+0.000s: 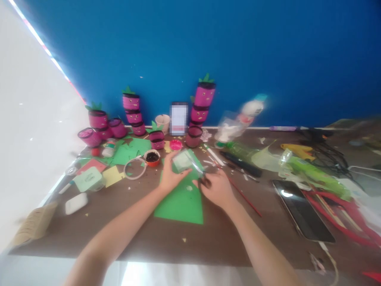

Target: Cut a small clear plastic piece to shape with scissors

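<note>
Near the middle of the table, my left hand (170,177) has its thumb and fingers around a pale, whitish-green piece (182,161); blur hides whether it is paper or plastic. Fingers of my right hand (219,190) are closed on scissors (205,181) with dark handles. The blades point away from me, along the pale piece's right side; whether they touch it I cannot tell. Beneath both hands lies a green sheet (180,208). Just beyond are a pink-rimmed lid (175,145) and a small orange cup of dark paint (152,158).
Magenta cups with faces and green leaf tops stand stacked along the blue wall, including a left stack (131,102) and a right stack (204,95). A phone (303,210), a red paintbrush (245,197) and a black tool (241,163) lie right. A tape ring (135,169) lies left.
</note>
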The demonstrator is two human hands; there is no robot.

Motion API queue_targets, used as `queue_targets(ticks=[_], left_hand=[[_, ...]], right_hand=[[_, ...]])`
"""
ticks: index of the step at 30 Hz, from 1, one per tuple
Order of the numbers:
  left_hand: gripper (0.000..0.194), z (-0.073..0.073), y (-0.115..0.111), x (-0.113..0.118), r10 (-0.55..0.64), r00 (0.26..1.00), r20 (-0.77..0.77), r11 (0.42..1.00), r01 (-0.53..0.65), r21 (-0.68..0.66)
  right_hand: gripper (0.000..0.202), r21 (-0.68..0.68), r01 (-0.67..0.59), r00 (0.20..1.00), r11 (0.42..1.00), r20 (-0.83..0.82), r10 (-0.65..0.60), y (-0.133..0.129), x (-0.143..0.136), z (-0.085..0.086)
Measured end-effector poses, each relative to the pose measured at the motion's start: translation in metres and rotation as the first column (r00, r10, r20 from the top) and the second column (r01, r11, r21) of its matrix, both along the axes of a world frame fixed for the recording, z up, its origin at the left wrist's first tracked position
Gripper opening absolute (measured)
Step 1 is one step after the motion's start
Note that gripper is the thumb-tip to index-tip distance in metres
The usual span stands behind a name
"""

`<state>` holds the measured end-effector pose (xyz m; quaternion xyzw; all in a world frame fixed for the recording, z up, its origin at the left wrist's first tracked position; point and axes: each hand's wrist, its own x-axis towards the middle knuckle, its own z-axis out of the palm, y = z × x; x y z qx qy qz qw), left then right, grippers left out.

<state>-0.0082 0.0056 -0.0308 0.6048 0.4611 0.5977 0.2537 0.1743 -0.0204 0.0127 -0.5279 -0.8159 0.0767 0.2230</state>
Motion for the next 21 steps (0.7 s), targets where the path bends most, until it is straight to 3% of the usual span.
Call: queue_targets(ticks=[8, 21], left_hand=[[0.063, -0.0034, 0.0007, -0.0025, 0.079, 0.993, -0.088, 0.995, -0.073, 0.072], [0.063, -0.0035, 0.0025, -0.0030, 0.069, 0.997, -0.029, 0.997, -0.068, 0.042]], right_hand=[[0.050, -0.151, -0.003, 0.999, 0.989, -0.033, -0.002, -0.0011, 0.0022, -0.0009], [0.052, -0.272, -0.051, 0.995, 0.961, -0.097, 0.025, 0.0040, 0.0063, -0.0071]])
